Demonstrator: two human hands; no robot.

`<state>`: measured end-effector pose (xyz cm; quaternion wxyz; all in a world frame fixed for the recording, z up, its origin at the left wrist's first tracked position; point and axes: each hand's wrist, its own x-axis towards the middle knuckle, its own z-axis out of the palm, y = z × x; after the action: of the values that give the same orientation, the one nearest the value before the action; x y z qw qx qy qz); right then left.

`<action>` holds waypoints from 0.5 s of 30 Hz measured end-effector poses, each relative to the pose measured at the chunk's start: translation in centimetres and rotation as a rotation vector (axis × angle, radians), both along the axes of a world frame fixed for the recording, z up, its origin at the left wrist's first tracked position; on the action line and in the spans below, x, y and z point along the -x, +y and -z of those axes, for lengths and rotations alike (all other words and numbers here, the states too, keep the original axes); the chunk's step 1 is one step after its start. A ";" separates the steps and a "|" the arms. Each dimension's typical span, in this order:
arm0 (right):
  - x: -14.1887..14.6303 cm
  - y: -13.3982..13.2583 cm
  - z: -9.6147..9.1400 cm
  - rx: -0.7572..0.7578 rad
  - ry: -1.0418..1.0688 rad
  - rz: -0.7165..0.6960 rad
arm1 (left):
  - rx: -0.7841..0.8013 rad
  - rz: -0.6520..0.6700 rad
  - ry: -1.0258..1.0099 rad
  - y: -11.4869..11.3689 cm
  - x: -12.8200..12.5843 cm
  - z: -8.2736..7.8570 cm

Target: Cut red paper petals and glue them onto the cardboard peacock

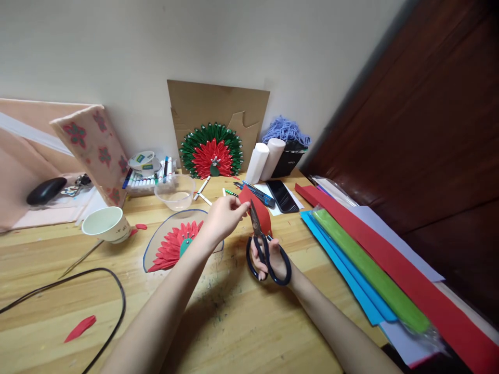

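- The left hand (225,218) pinched a piece of red paper (263,215) near its edge, the fingers closed narrow with thumb and index together.
- The right hand (273,259) held the scissors (255,227), its fingers wrapped around the black looped handles.
- The blades pointed away from the person, their tips just beside the left fingertips and in front of the red paper; whether they were biting into it, I could not tell.
- The red paper stood above the desk (241,332), between the left hand and the blue box cutter (262,195).
- Partly behind the left forearm lay a rounded cardboard piece (156,236), with red petals fanned around a green centre.
- A loose red petal (80,328) lay near the black cable (123,298); smaller red scraps lay beside the paper cup (105,224).
- Against the wall leaned a cardboard panel (218,98) bearing a green and red fan.
- A phone (282,196) lay beyond the paper, and bright coloured sheets (370,244) were piled along the right side.
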<state>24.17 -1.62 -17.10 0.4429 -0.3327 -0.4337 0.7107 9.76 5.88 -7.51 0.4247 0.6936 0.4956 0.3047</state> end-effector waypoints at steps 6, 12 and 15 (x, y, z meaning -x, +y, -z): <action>0.2 -0.1 -0.3 0.022 0.044 -0.051 | -0.024 0.045 0.029 0.4 0.5 0.1; 0.0 0.6 0.3 0.057 0.138 -0.142 | -0.098 0.043 0.113 -0.1 0.4 -0.4; -0.1 0.7 0.8 0.060 0.153 -0.165 | -0.114 0.027 0.158 -0.2 0.4 -0.7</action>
<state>24.26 -0.89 -17.87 0.4045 -0.2534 -0.4032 0.7807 9.33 5.64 -6.83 0.3482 0.7453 0.4999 0.2709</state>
